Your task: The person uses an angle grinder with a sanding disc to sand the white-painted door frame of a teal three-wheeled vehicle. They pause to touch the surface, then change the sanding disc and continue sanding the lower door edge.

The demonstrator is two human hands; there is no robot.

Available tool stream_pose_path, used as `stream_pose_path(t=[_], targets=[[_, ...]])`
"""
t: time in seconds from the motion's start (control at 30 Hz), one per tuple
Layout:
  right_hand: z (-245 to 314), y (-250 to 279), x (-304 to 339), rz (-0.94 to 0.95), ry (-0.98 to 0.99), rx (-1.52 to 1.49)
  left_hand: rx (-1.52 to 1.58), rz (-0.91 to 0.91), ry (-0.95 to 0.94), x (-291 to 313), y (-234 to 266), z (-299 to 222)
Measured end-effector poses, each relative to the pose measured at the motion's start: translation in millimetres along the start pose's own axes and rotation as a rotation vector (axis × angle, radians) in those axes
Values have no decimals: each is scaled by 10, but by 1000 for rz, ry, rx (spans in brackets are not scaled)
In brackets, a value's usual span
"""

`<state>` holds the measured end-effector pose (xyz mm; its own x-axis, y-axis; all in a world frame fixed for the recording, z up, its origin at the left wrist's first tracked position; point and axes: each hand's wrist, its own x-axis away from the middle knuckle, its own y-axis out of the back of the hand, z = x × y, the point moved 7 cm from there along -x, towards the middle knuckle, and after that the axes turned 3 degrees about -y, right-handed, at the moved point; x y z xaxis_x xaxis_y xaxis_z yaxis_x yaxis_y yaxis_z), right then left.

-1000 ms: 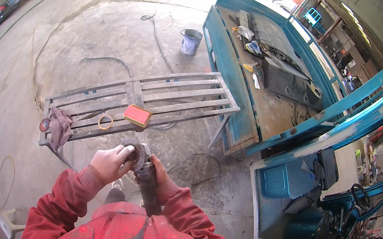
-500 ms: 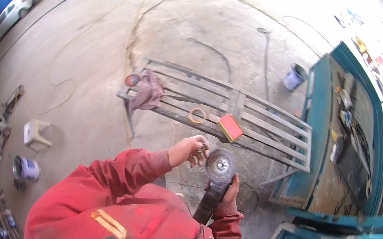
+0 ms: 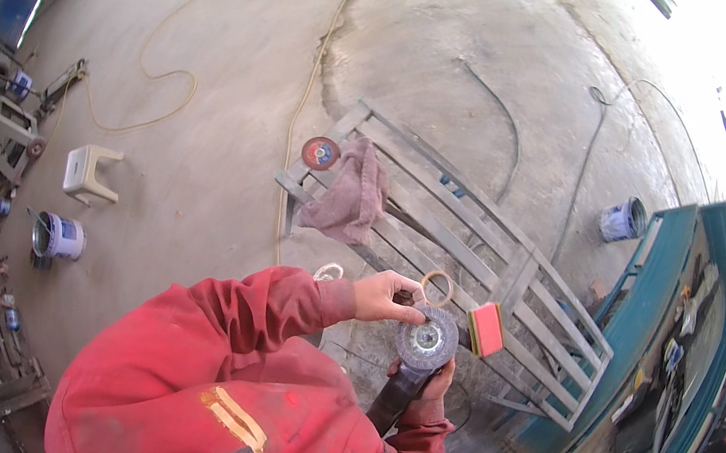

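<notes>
Right hand [image 3: 439,382] wrapped around the dark body of the angle grinder [image 3: 393,397], just in front of the red jacket [image 3: 196,362], with the grey disc [image 3: 441,351] facing up. Left hand [image 3: 382,298] at the disc's far left rim — fingers bent, thumb at the edge, though whether it pinches I can't tell. Beyond, the slatted metal bench [image 3: 517,279] carries a red-faced block [image 3: 488,330] and a tape ring [image 3: 440,274]; at its left end, a mauve cloth [image 3: 351,194] beside a red-and-blue disc [image 3: 320,153]. Out left — a white stool [image 3: 94,170], a bucket [image 3: 65,240] nearer.
</notes>
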<state>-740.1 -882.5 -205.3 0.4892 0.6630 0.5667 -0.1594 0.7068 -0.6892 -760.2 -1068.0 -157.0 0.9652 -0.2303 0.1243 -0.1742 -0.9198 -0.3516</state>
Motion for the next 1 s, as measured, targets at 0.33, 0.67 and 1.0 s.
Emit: stream_pose_path(t=[0.33, 0.67, 1.0], targets=[[-41, -348, -980, -156, -242, -37, 129, -53, 206, -179, 1693, 20], [141, -418, -1157, -199, -284, -83, -455, -865, 207, -453, 4752, 647], [321, -409, -1125, -320, -259, -96, -642, -1057, 363, -612, 5418, 1038]])
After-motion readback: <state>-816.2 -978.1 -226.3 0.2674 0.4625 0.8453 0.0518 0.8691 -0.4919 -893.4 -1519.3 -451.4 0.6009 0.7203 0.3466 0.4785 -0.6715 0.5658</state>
